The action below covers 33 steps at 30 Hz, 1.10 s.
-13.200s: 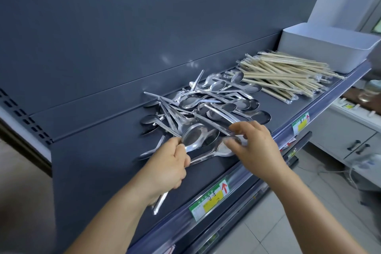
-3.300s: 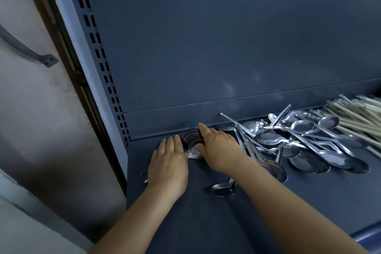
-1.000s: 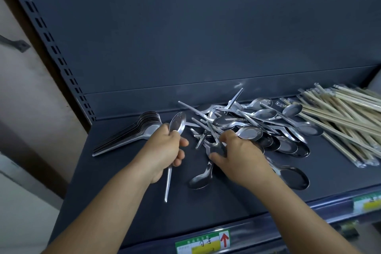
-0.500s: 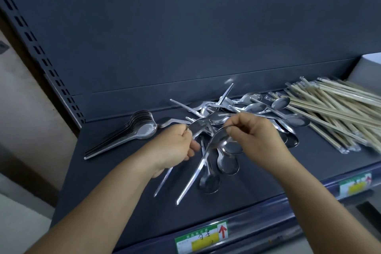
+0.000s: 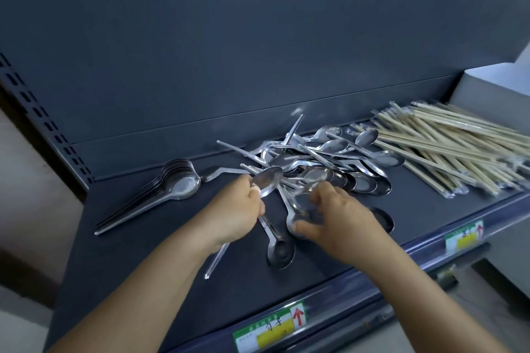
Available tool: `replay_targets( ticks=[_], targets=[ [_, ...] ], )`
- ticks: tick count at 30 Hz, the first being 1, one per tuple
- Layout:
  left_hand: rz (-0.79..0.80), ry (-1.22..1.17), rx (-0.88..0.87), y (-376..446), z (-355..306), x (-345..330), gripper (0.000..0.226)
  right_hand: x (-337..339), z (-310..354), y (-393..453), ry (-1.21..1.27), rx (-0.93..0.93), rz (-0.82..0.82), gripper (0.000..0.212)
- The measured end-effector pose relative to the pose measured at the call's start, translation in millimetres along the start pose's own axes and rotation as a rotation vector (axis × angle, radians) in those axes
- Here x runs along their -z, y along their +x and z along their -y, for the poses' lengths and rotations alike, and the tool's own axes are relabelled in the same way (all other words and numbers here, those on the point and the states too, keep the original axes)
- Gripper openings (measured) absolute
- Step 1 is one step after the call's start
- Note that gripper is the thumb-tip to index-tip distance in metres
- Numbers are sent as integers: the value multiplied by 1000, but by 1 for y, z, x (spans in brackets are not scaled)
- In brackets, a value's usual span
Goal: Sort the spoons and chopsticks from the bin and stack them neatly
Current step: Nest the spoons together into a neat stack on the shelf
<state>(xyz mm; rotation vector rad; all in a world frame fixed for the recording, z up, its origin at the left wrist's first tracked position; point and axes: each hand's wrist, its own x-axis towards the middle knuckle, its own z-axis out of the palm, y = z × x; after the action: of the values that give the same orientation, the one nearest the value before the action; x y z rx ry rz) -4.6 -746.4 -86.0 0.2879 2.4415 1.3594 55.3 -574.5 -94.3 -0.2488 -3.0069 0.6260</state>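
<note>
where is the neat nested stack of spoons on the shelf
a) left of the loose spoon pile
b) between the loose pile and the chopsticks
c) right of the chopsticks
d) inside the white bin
a: the nested stack of spoons lies to the left of the loose spoon pile, with the chopsticks further off to the right of that pile.

Half a second ago the right hand (image 5: 335, 215) held a spoon lifted by its bowl beside the left hand (image 5: 238, 209); now it is down on the shelf (image 5: 149, 252), fingers curled around a spoon bowl (image 5: 298, 218) at the 6 o'clock edge of the loose spoons (image 5: 329, 163). The left hand's spoon (image 5: 268, 180) shows its bowl more fully above the fist, handle poking out toward 7 o'clock. The stack (image 5: 172, 186) made a few seconds ago lies untouched.
</note>
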Motion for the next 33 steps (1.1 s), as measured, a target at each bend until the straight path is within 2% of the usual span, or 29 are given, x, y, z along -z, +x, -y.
replay_targets(
  ticks=[3, 7, 11, 15, 20, 22, 25, 27, 30, 33],
  targets=[
    [41, 13, -17, 0, -5, 3, 17, -3, 2, -5, -55, -34, 46, 57],
    [89, 37, -47, -1, -11, 2, 23, -4, -1, -6, -16, -115, 36, 37],
    [54, 53, -134, 0, -18, 2, 27, 2, -9, -8, -41, -102, -112, 16],
    [49, 165, -205, 5, -31, 3, 21, 13, -17, -9, 34, -6, -270, 13],
    [181, 331, -191, 15, -49, -7, 25, 25, -25, -9, 170, 131, -356, 6],
    [254, 282, -166, 16, -55, -16, 25, 26, -28, -9, 207, 125, -387, 8],
    [487, 45, -51, 11, -59, -30, 25, 27, -34, -10, 230, 110, -410, 12],
    [554, 43, -52, 10, -58, -40, 20, 26, -40, -10, 257, 89, -409, 15],
    [440, 91, -62, 17, -52, -48, 20, 29, -55, -11, 235, -4, -399, 22],
    [266, 215, -108, 28, -48, -49, 24, 34, -74, -17, 84, -171, -228, 46]
  ],
)
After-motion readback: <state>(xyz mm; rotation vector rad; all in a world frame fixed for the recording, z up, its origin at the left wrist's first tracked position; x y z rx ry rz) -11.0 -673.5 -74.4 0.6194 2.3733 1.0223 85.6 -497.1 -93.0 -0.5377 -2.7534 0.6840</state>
